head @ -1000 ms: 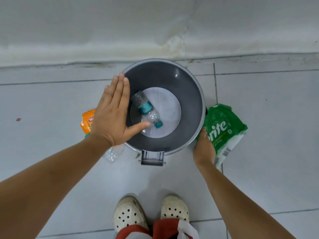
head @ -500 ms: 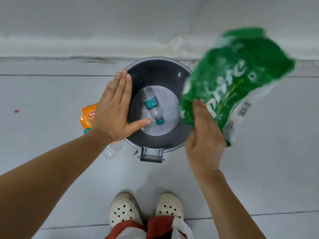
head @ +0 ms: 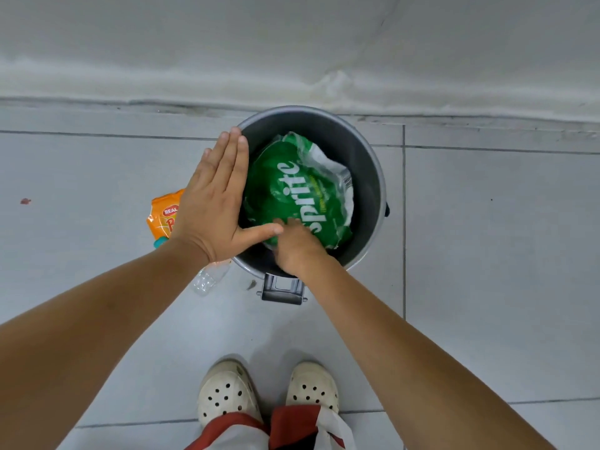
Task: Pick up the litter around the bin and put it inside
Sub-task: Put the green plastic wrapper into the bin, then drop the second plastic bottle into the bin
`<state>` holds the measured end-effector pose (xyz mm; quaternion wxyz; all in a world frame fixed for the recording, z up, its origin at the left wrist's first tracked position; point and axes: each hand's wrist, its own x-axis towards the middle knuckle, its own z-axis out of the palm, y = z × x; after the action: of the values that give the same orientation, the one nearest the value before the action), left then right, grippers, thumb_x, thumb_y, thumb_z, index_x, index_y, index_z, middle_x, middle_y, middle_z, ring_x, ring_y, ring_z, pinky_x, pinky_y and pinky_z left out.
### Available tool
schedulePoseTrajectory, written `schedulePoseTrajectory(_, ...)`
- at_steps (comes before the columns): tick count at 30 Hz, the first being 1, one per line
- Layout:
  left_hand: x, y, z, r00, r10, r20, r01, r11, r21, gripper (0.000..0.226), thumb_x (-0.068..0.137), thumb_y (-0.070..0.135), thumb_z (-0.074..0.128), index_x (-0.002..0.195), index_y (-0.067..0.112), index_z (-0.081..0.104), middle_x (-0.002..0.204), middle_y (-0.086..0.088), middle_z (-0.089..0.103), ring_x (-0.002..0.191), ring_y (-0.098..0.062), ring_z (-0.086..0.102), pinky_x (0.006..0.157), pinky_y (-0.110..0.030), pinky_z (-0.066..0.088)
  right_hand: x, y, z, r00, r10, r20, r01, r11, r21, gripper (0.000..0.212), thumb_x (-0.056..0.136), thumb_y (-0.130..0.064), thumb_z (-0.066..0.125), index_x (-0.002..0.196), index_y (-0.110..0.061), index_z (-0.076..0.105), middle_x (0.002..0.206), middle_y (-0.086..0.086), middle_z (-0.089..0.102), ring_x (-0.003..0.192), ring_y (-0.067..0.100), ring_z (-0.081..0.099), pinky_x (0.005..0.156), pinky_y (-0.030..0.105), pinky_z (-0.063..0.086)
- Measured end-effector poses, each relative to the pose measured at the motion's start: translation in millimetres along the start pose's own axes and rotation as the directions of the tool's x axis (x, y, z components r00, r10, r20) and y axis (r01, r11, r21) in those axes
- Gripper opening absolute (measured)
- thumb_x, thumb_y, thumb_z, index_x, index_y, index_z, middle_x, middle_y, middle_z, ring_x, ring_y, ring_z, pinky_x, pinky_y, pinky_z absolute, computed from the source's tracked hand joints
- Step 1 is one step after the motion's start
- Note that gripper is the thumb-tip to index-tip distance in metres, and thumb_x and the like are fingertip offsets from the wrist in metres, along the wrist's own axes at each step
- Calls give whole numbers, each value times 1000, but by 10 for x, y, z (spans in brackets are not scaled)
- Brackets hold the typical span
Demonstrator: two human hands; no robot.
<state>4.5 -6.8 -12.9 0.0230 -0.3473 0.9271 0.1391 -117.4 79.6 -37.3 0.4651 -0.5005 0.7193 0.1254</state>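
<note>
Two pieces of litter wait outside the bin (head: 373,177). Inside it, the right hand (head: 297,246) presses the green wrapper (head: 292,193), grip hidden. Push it flat, then let go. The left hand (head: 214,203) lies spread flat on the rim, above the orange packet (head: 162,216) and clear bottle (head: 207,279).

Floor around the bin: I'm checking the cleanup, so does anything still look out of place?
Yes. An orange snack packet and a clear plastic bottle still lie on the floor tiles left of the bin, partly under the left hand. The right hand is pressing the green Sprite wrapper inside.
</note>
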Motion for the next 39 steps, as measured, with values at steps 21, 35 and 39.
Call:
schedulePoseTrajectory(21,-18,-8,14,998,-18,-66,7,987,-158,99,87,75,12,152,0,8,162,-19,10,151,-29,6,123,-49,4,-285,704,-372,688,-26,-726,-95,987,-126,78,96,-58,16,152,-6,-3,161,12,-4,148,23,-7,121,42,2)
schedulePoseTrajectory(35,-615,-562,937,411,-870,274,911,402,-92,76,89,54,54,150,25,17,162,-13,9,142,-45,24,110,-60,31,-251,721,-344,632,-35,-774,-52,995,-88,78,96,-57,20,152,-6,3,161,13,2,148,24,-1,121,44,7)
schedulePoseTrajectory(39,-628,-609,1049,401,-846,352,914,394,-95,63,93,34,57,147,25,27,161,-10,7,124,-49,48,94,-58,49,-242,725,-346,623,-46,-781,-47,994,-96,76,96,-56,20,152,-7,5,161,13,3,148,24,-1,121,45,10)
